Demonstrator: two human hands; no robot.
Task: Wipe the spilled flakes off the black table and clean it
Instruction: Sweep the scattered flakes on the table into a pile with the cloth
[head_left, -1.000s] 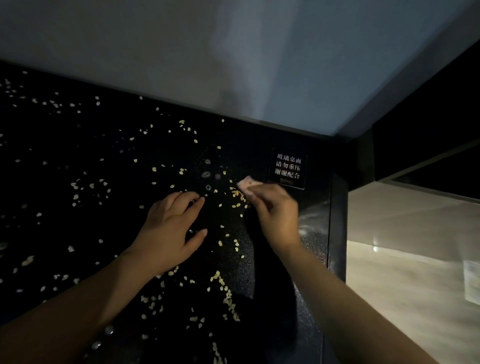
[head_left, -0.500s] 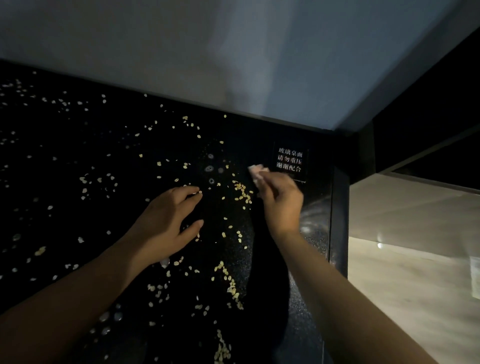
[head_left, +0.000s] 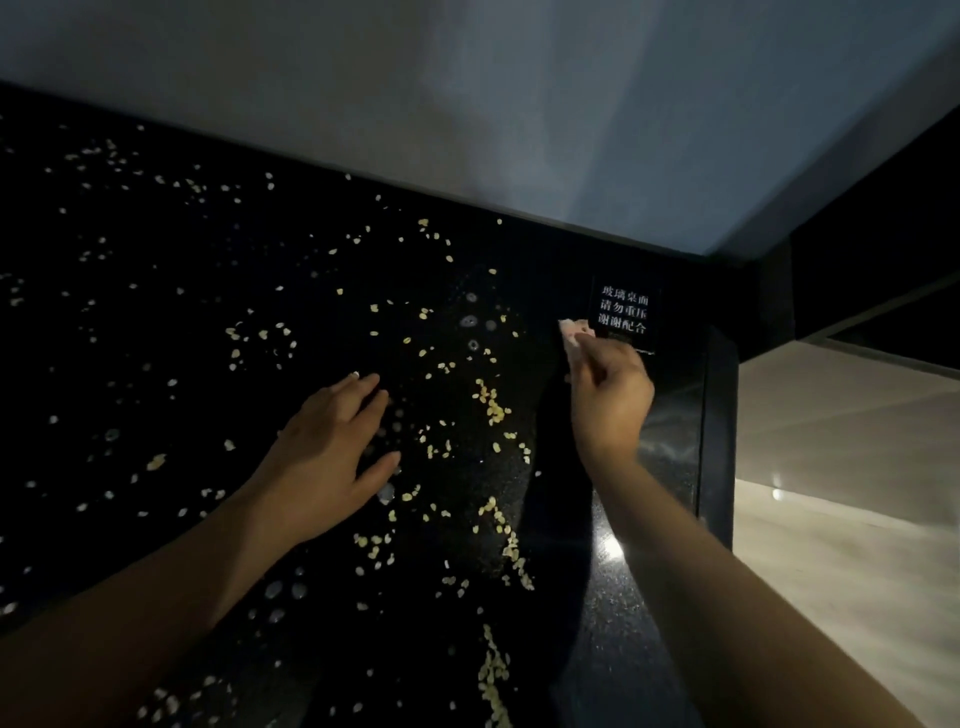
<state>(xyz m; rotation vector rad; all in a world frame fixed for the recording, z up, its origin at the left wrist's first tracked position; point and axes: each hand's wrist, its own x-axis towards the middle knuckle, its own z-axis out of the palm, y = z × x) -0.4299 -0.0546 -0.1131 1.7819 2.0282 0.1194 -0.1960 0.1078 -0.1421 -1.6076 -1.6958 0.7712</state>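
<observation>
Flakes (head_left: 491, 405): where are they located?
Scattered pale across the black table (head_left: 156, 249). The densest clusters lie between the two hands and in a line running toward the near edge.
State of the left hand (head_left: 327, 457)?
It lies flat on the tabletop, fingers straight and slightly spread, holding nothing, with flakes all around it.
And the right hand (head_left: 610, 400)?
Fingers curled, pinching a small pinkish cloth (head_left: 571, 335) near the table's far right corner, just beside a black label (head_left: 623, 314) with white characters
</observation>
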